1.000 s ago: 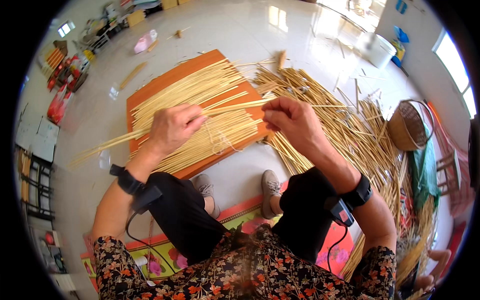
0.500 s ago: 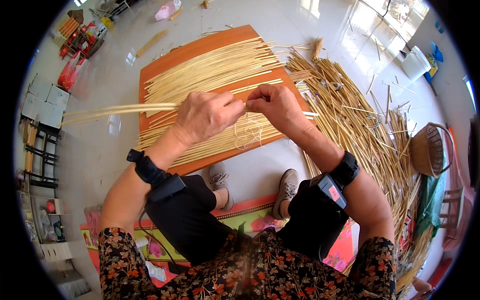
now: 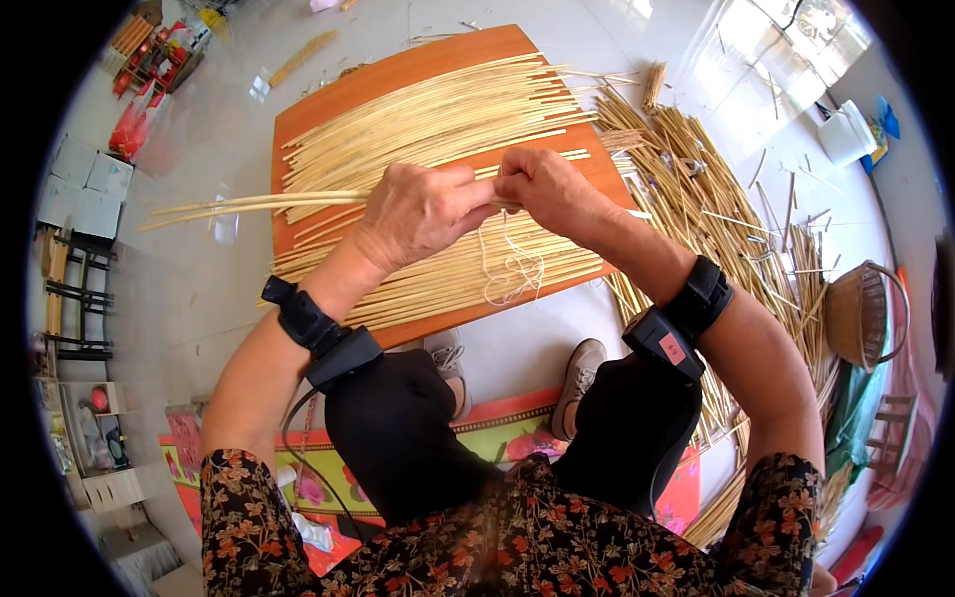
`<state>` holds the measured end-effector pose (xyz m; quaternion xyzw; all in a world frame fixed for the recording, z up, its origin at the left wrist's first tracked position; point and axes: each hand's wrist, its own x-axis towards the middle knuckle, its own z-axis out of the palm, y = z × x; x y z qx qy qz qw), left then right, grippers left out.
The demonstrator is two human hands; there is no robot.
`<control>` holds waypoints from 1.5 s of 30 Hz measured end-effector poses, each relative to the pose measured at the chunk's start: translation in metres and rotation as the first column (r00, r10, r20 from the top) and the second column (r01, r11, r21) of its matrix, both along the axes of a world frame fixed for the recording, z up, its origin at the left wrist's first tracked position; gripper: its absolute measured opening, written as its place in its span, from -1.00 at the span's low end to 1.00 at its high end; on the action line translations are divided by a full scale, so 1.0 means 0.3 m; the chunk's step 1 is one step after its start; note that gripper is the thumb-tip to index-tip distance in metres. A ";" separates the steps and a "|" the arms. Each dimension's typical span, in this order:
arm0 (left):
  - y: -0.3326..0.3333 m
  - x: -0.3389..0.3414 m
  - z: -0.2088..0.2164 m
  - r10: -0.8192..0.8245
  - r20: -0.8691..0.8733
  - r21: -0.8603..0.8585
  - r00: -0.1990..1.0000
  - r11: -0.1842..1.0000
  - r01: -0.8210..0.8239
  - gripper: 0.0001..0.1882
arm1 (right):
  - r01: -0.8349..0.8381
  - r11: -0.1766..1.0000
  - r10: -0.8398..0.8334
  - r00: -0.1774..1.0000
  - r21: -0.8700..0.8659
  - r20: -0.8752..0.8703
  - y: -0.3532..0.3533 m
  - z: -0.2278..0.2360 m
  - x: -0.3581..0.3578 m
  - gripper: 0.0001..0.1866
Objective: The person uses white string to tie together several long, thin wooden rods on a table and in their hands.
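My left hand is closed around a few long pale straw stalks, whose thin ends stick out to the left. Close beside it, my right hand pinches with thumb and forefinger at the same stalks, where a loose white string hangs down in loops. The exact grip on the string is hidden behind the fingers. Under both hands is an orange-brown wooden board. Rows of similar straw stalks lie side by side across it, with a gap of bare wood between two groups.
A large heap of loose stalks covers the floor right of the board. Beyond it stand a wicker basket and a white bucket. A patterned mat lies under my feet; storage boxes line the left side.
The view has shifted slightly, and the board sits a little higher in it. Both hands stay together on the stalks; my right hand has turned slightly inward, and the string's loops hang differently.
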<state>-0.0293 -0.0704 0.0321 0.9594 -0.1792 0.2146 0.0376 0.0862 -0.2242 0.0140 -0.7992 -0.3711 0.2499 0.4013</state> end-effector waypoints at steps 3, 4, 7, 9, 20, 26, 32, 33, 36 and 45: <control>0.027 0.019 -0.022 0.013 0.005 0.016 1.000 1.000 -0.013 -0.84 | -0.008 0.997 -0.003 0.990 0.075 0.138 0.049 -0.062 0.036 -0.82; 0.040 0.025 -0.026 0.025 -0.002 0.029 1.000 0.999 -0.025 -0.83 | -0.029 0.997 0.018 0.990 0.072 0.140 0.072 -0.074 0.056 -0.83; 0.009 0.033 -0.058 -0.086 -0.051 0.053 0.995 0.995 0.089 -0.78 | -0.151 0.964 0.053 0.917 0.221 0.396 0.145 -0.160 0.227 -0.85; -0.052 0.043 -0.069 -0.182 -0.097 0.063 0.979 0.980 0.188 -0.74 | -0.062 0.946 -0.023 0.966 0.318 0.257 0.183 -0.176 0.430 -0.84; 0.205 0.078 -0.173 0.028 -0.163 -0.149 0.986 0.988 -0.052 -0.73 | 0.387 0.829 -0.202 0.880 0.404 -0.429 0.079 0.177 0.875 -0.77; 0.231 0.132 -0.256 -0.025 -0.164 -0.218 0.986 0.976 -0.012 -0.78 | 0.294 0.897 -0.376 0.900 0.329 0.222 -0.317 0.295 1.403 -0.76; 0.257 0.173 -0.295 0.005 -0.167 -0.194 0.986 0.980 -0.037 -0.79 | -0.010 0.964 0.070 0.974 0.267 -0.215 0.055 0.024 0.798 -0.80; 0.252 0.192 -0.301 0.000 -0.164 -0.187 0.986 0.982 -0.031 -0.79 | -0.076 0.981 0.128 0.945 0.177 -0.302 0.082 -0.012 0.692 -0.83; 0.262 0.208 -0.324 0.008 -0.160 -0.184 0.987 0.982 -0.038 -0.78 | -0.273 0.961 0.241 0.912 -0.051 -0.333 0.164 -0.138 0.485 -0.79; 0.255 0.250 -0.342 -0.004 -0.190 -0.274 0.982 0.960 -0.049 -0.79 | -0.443 0.890 0.362 0.828 -0.104 -0.427 0.210 -0.288 0.441 -0.81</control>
